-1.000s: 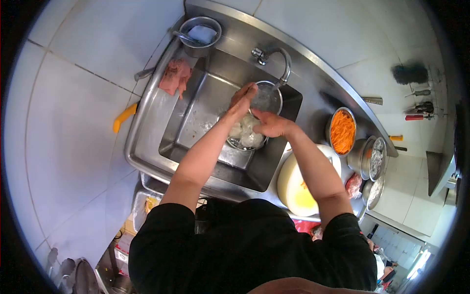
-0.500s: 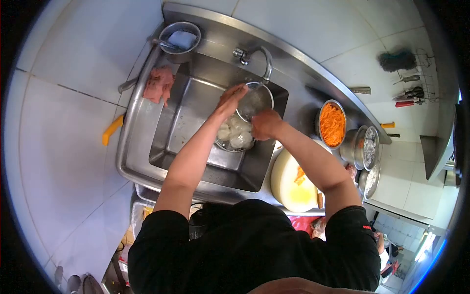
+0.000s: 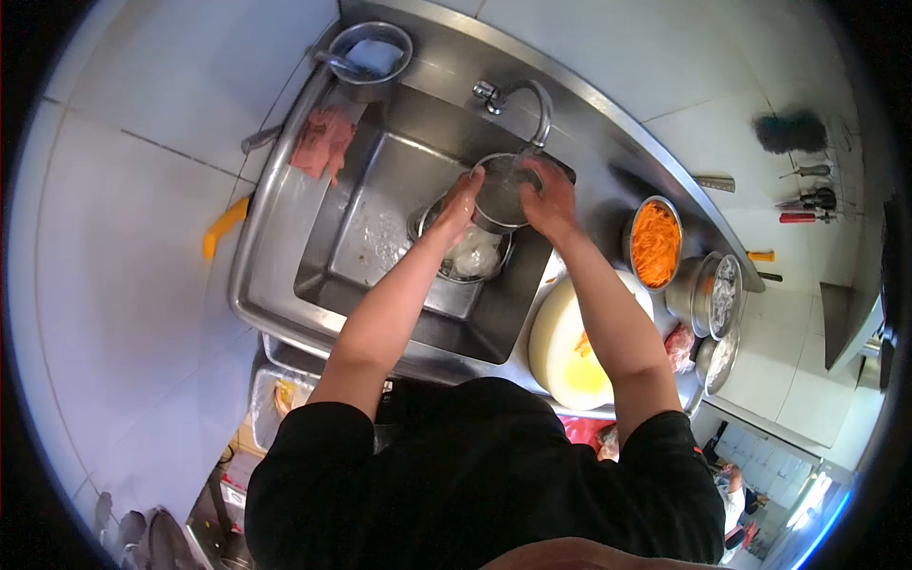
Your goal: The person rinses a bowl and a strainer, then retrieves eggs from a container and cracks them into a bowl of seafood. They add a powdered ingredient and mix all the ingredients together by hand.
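A round steel bowl [image 3: 498,211] is tilted under the curved faucet [image 3: 543,104], above the deep sink. My left hand [image 3: 460,207] grips its left side near the rim. On the opposite side, my right hand [image 3: 549,198] holds the rim, with some fingers reaching over the bowl's mouth; their tips are hard to make out. Below, in the sink, stands another metal bowl [image 3: 464,277] containing pale, translucent pieces [image 3: 477,253] that look wet. The upper bowl and my left hand partly hide it.
A pink cloth [image 3: 324,142] lies on the sink's left ledge [image 3: 263,228]. In the back left corner sits a metal pot [image 3: 404,52]. To the right are a round cutting board [image 3: 560,366], a bowl of shredded carrot [image 3: 655,245] and several stacked metal bowls [image 3: 682,296].
My right hand has moved from the bowl's near side up to its far right rim. Water splashes now show on the sink floor to the left. The whole view has shifted slightly.
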Demonstrator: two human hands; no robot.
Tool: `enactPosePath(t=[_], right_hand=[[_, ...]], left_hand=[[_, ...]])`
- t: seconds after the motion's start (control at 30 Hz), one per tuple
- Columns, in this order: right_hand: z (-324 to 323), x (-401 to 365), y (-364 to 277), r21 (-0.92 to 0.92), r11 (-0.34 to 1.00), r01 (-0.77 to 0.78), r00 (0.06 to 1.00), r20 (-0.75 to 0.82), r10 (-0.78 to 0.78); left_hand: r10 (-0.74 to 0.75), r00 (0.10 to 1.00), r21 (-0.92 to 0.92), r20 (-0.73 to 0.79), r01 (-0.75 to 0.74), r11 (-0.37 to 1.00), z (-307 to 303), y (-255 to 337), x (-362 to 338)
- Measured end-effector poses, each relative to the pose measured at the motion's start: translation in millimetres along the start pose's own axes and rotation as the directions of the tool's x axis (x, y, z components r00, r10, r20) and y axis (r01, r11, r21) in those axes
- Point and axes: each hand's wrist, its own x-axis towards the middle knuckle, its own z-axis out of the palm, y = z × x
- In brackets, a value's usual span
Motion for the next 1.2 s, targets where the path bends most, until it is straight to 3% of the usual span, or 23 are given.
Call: enactPosePath(t=[0.07, 0.1, 0.17, 0.23, 0.27, 0.3, 0.33, 0.4, 0.43, 0.5, 0.53, 0.63, 0.77, 0.83, 0.9, 0.97, 1.0, 1.03, 1.07, 1.1, 1.17, 1.2], right_hand=[[-12.6, -17.1, 14.3, -0.276, 0.947, 0.164, 0.984, 0.110, -0.138], [-20.7, -27.1, 18.3, -0.272, 0.947, 0.170, 0.982, 0.124, -0.141], [-35.9, -42.9, 24.5, -0.127, 0.978, 0.164, 0.890, 0.446, -0.092], [-30.5, -49.1, 38.0, -0.079, 0.944, 0.320, 0.888, 0.372, -0.270], [-32.3, -53.0, 37.0, -0.058, 0.997, 0.052, 0.916, 0.401, -0.024], [-33.0, -53.7, 36.0, -0.046, 0.974, -0.221, 0.875, 0.431, 0.219], [-32.1, -51.1, 35.6, -0.047, 0.975, -0.219, 0.875, 0.432, 0.218], [-30.8, -42.0, 29.2, 0.344, 0.779, -0.524, 0.846, 0.315, 0.430], [-29.2, -34.1, 38.3, 0.343, 0.780, -0.524, 0.847, 0.312, 0.431], [-28.6, -17.1, 46.4, 0.107, 0.818, -0.565, 0.814, 0.238, 0.530], [-29.6, -16.3, 50.3, 0.082, 0.852, -0.517, 0.847, 0.192, 0.495], [-23.2, 2.4, 62.8, -0.068, 0.822, -0.565, 0.787, 0.254, 0.562], [-2.7, 25.3, 51.8, -0.061, 0.852, -0.520, 0.829, 0.203, 0.521], [9.4, 36.6, 42.8, -0.307, 0.944, -0.121, 0.969, 0.170, 0.180], [20.3, 45.8, 9.0, -0.269, 0.954, -0.133, 0.943, 0.261, 0.205], [32.7, 46.6, -35.0, -0.435, 0.875, 0.212, 0.896, 0.444, 0.004], [44.0, 42.3, -50.4, -0.429, 0.877, 0.215, 0.891, 0.454, 0.004], [55.8, 37.3, -65.7, -0.428, 0.831, 0.354, 0.861, 0.495, -0.111], [65.7, 32.5, -80.9, -0.421, 0.767, 0.484, 0.815, 0.536, -0.221], [70.9, 27.1, -100.1, -0.416, 0.771, 0.483, 0.812, 0.542, -0.217], [74.0, 16.4, -142.3, -0.401, 0.681, 0.614, 0.709, 0.658, -0.252], [76.9, 11.9, -157.8, -0.396, 0.690, 0.606, 0.709, 0.662, -0.243]], left_hand=[[-0.003, 0.998, -0.061, 0.063, 0.007, 0.998, -11.7, -9.0, 2.7], [0.001, 0.990, -0.110, 0.139, 0.014, 0.994, -17.1, -11.9, 3.4], [-0.014, 0.985, -0.044, 0.173, 0.021, 0.999, -18.9, -14.8, 3.7], [-0.026, 0.976, 0.027, 0.217, 0.021, 0.999, -17.8, -15.5, -1.7], [-0.097, 0.962, 0.008, 0.257, 0.098, 0.995, -16.9, -15.3, -6.9], [-0.164, 0.940, -0.006, 0.299, 0.174, 0.985, -16.7, -13.4, -9.8], [-0.162, 0.941, -0.008, 0.298, 0.172, 0.985, -18.3, -12.7, -9.5], [-0.250, 0.900, 0.004, 0.356, 0.266, 0.964, -23.7, -19.6, -5.3], [-0.248, 0.900, 0.004, 0.359, 0.265, 0.964, -23.2, -24.1, -4.2], [-0.131, 0.969, 0.034, 0.207, 0.127, 0.991, -21.6, -34.7, 1.5], [-0.128, 0.970, 0.030, 0.208, 0.125, 0.992, -22.8, -39.4, 5.1], [-0.116, 0.977, 0.019, 0.178, 0.115, 0.993, -32.4, -46.0, 3.0], [-0.103, 0.990, 0.023, 0.100, 0.101, 0.995, -56.3, -57.4, -11.5], [-0.115, 0.991, 0.020, 0.064, 0.114, 0.993, -71.8, -67.4, -16.8], [-0.120, 0.993, -0.055, 0.016, 0.120, 0.991, -87.4, -83.2, -17.5], [-0.143, 0.988, -0.114, -0.063, 0.136, 0.984, -98.9, -89.1, -22.8], [-0.118, 0.974, -0.136, -0.194, 0.092, 0.986, -105.9, -97.0, -22.7], [-0.093, 0.943, -0.150, -0.320, 0.047, 0.988, -113.2, -103.3, -21.9], [-0.047, 0.927, -0.133, -0.371, -0.003, 0.991, -123.1, -108.5, -19.4], [-0.056, 0.926, -0.135, -0.374, 0.005, 0.991, -132.0, -112.7, -18.0], [-0.107, 0.891, -0.432, -0.442, -0.107, 0.895, -149.9, -119.4, -17.7], [-0.120, 0.889, -0.431, -0.442, -0.092, 0.898, -157.7, -116.3, -20.6]])
